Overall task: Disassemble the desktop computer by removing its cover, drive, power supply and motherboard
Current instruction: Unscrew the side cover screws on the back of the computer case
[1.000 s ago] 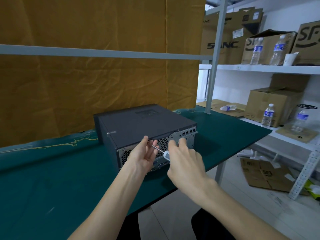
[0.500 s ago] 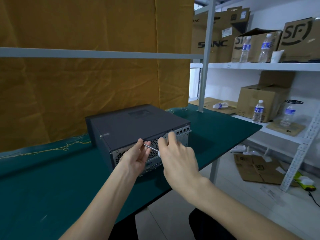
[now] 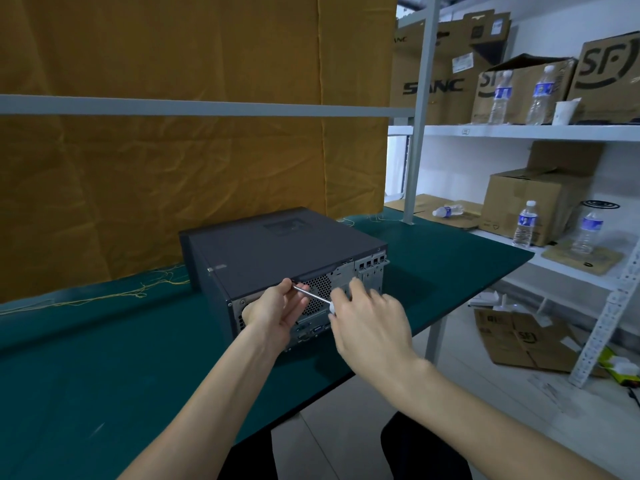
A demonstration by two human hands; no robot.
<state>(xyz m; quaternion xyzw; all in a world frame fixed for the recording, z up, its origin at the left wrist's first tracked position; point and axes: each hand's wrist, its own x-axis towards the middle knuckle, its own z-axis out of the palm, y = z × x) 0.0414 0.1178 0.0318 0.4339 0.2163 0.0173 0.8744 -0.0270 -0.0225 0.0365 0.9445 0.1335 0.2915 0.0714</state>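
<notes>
A dark grey desktop computer point(image 3: 277, 251) is lying on its side on a green table point(image 3: 104, 358), with its cover point(image 3: 287, 244) closed on top and its back panel point(image 3: 311, 299) facing the person. The computer is sitting near the table's front edge, a bit right of the middle. The back panel is showing a round-hole vent, some small plugs low down and a row of slots at the top right corner. Both hands are reaching to that back panel. The left hand point(image 3: 277, 311) is pinching the thin metal shaft of a screwdriver point(image 3: 311, 296) between its thumb and fingertips, right up by the top edge of the panel, just under the cover's lip. The right hand point(image 3: 370, 323) is curling around the white handle end of the screwdriver, and one finger is sticking up toward the panel. The screwdriver is slanting from the upper left down to the lower right, and its tip is hidden behind the left fingers. A big yellow-brown cloth point(image 3: 190, 133) is hanging behind the table. To the right, white shelves point(image 3: 519, 131) are holding brown cardboard boxes point(image 3: 533, 206) and clear water bottles point(image 3: 524, 228). More flat cardboard point(image 3: 519, 341) is lying on the floor under the shelves.
</notes>
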